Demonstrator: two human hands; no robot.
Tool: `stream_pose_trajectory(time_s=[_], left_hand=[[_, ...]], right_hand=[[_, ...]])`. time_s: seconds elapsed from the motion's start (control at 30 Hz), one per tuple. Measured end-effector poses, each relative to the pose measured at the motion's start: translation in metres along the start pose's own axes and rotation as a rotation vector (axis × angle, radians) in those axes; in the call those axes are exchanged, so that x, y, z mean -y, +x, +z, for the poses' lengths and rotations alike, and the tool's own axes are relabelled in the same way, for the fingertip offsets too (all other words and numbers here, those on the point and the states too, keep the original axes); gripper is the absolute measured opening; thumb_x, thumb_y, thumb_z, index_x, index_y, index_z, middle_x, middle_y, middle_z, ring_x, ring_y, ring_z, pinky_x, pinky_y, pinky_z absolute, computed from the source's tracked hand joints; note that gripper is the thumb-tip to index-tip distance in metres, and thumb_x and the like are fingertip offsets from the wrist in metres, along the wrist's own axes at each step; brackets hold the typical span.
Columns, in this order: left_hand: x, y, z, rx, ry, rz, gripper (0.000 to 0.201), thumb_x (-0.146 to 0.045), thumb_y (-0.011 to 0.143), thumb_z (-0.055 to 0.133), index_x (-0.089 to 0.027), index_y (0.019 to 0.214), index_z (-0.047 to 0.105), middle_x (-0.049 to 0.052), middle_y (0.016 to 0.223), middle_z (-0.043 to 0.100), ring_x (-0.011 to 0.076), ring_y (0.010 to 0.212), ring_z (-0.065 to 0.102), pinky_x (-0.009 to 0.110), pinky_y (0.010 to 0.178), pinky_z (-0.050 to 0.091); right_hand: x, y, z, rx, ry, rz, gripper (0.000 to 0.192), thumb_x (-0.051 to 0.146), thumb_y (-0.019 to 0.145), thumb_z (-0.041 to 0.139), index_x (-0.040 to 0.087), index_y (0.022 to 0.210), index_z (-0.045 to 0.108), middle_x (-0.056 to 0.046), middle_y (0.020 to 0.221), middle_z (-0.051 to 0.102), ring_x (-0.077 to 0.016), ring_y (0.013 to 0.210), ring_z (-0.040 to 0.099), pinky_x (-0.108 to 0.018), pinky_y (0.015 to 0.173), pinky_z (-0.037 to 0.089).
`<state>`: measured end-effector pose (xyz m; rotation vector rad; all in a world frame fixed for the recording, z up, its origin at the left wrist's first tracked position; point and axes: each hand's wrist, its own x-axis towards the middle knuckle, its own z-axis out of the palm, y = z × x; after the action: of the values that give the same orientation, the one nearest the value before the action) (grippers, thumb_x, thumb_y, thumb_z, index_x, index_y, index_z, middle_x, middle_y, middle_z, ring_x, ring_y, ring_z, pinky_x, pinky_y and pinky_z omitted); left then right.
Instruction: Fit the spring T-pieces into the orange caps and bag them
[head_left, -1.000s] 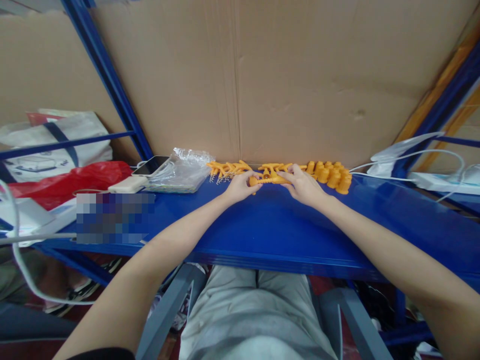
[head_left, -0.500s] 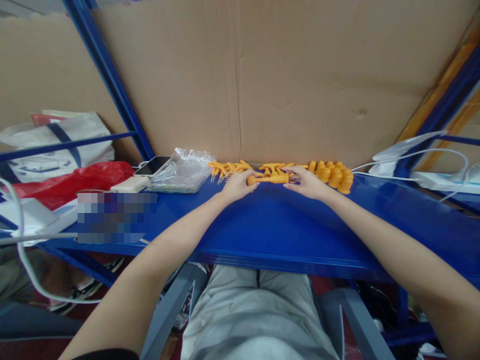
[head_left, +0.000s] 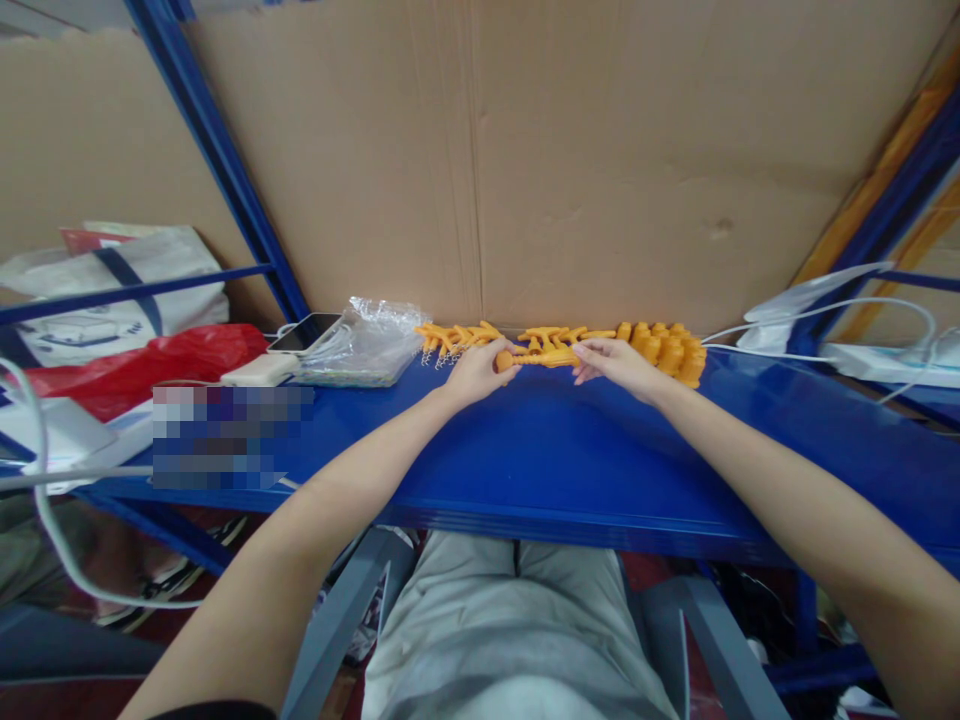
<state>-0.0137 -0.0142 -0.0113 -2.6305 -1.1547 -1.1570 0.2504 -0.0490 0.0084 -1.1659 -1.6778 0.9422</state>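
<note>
Both hands meet at the far edge of the blue bench [head_left: 525, 450], toward 12 o'clock from the person, and share one slim orange plastic piece [head_left: 541, 356] that lies crosswise just above the bench top. The left hand [head_left: 480, 368] has its fingers pinched on the rounded left end of the piece, and the right hand [head_left: 611, 360] has its fingers closed on the right end, so the step in hand looks like fitting or pressing two orange parts together. A next move would likely call for a firm grip from both sides and a straight push along the piece's length, since it is thin and could bend or slip. Just behind the piece, at 12 o'clock, lies a row of orange T-shaped parts [head_left: 457, 338], some with small springs, and at 1 o'clock stands a cluster of orange cone-shaped parts [head_left: 667, 350], touching the right hand's knuckles or nearly so; these crowd the work spot. At 10 o'clock are a clear plastic bag [head_left: 367, 340], a phone [head_left: 304, 330] and a red bag [head_left: 142, 360]; at 2 o'clock white cables [head_left: 825, 310] trail away, well apart.
</note>
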Motion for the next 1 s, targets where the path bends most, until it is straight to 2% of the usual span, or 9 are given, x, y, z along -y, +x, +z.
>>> stream_pose_trajectory(time_s=[0.07,0.13,0.27,0.37,0.53,0.7,0.87,0.93,1.0], left_hand=[[0.000,0.000,0.000,0.009,0.010,-0.018,0.020,-0.029,0.085,0.070,-0.020,0.102,0.065,0.000,0.077,0.069,0.0178,0.068,0.063,0.029,0.068,0.047],[-0.001,0.000,0.000,0.020,0.011,-0.036,0.021,-0.029,0.084,0.071,-0.020,0.103,0.066,0.000,0.078,0.070,0.0183,0.069,0.064,0.030,0.069,0.047],[-0.003,0.001,-0.001,0.005,-0.017,-0.041,0.021,-0.031,0.085,0.072,-0.020,0.101,0.066,0.002,0.085,0.073,0.0180,0.073,0.066,0.031,0.073,0.050],[-0.006,0.001,-0.002,-0.007,-0.027,-0.042,0.019,-0.031,0.086,0.072,-0.019,0.098,0.065,0.003,0.094,0.074,0.0182,0.079,0.067,0.032,0.078,0.052],[-0.009,0.001,-0.003,0.003,-0.015,-0.063,0.019,-0.033,0.087,0.072,-0.019,0.098,0.065,0.004,0.094,0.074,0.0197,0.081,0.068,0.033,0.079,0.053],[-0.010,0.000,-0.005,-0.010,-0.003,-0.051,0.023,-0.037,0.086,0.070,-0.019,0.100,0.066,0.004,0.091,0.074,0.0202,0.081,0.068,0.032,0.078,0.052],[-0.011,0.000,-0.005,-0.048,0.007,-0.048,0.023,-0.038,0.084,0.071,-0.020,0.098,0.066,0.003,0.088,0.074,0.0203,0.079,0.068,0.031,0.075,0.051],[-0.011,0.000,-0.005,-0.056,0.002,-0.056,0.023,-0.038,0.084,0.071,-0.019,0.096,0.066,0.003,0.086,0.073,0.0198,0.077,0.067,0.030,0.073,0.050],[-0.010,0.000,-0.004,-0.064,0.001,-0.058,0.024,-0.040,0.083,0.071,-0.019,0.094,0.066,0.003,0.084,0.073,0.0192,0.075,0.066,0.029,0.071,0.050]], right_hand=[[0.000,-0.001,-0.001,0.021,0.016,0.024,0.023,0.040,0.093,0.070,0.017,0.093,0.068,-0.006,0.077,0.074,-0.0151,0.065,0.072,-0.033,0.077,0.063],[-0.003,0.000,-0.004,0.047,0.027,0.019,0.024,0.037,0.091,0.072,0.017,0.103,0.069,-0.006,0.081,0.075,-0.0159,0.068,0.073,-0.036,0.079,0.063],[-0.009,0.003,-0.006,0.098,0.052,-0.041,0.041,0.029,0.086,0.078,0.020,0.123,0.064,-0.003,0.084,0.075,-0.0155,0.068,0.073,-0.039,0.080,0.064],[-0.009,0.003,-0.005,0.102,0.068,-0.035,0.035,0.024,0.085,0.077,0.018,0.117,0.064,-0.002,0.078,0.074,-0.0148,0.065,0.072,-0.040,0.080,0.064],[0.000,-0.003,-0.001,0.092,0.075,0.017,0.017,0.027,0.088,0.077,0.017,0.095,0.065,-0.002,0.070,0.073,-0.0140,0.060,0.070,-0.035,0.077,0.063],[0.006,-0.006,0.003,0.129,0.093,0.045,0.045,0.056,0.088,0.071,0.017,0.070,0.059,-0.006,0.062,0.070,-0.0137,0.054,0.067,-0.028,0.063,0.061],[0.008,-0.006,0.008,0.090,0.105,0.087,0.052,0.067,0.088,0.063,0.018,0.070,0.058,-0.007,0.055,0.067,-0.0144,0.047,0.064,-0.025,0.051,0.057],[0.008,-0.006,0.008,0.086,0.081,0.108,0.052,0.067,0.090,0.059,0.018,0.073,0.059,-0.008,0.059,0.069,-0.0142,0.048,0.065,-0.024,0.050,0.056],[0.007,-0.007,0.006,0.098,0.057,0.101,0.048,0.063,0.093,0.059,0.017,0.082,0.062,-0.009,0.072,0.074,-0.0138,0.053,0.068,-0.023,0.052,0.057]])
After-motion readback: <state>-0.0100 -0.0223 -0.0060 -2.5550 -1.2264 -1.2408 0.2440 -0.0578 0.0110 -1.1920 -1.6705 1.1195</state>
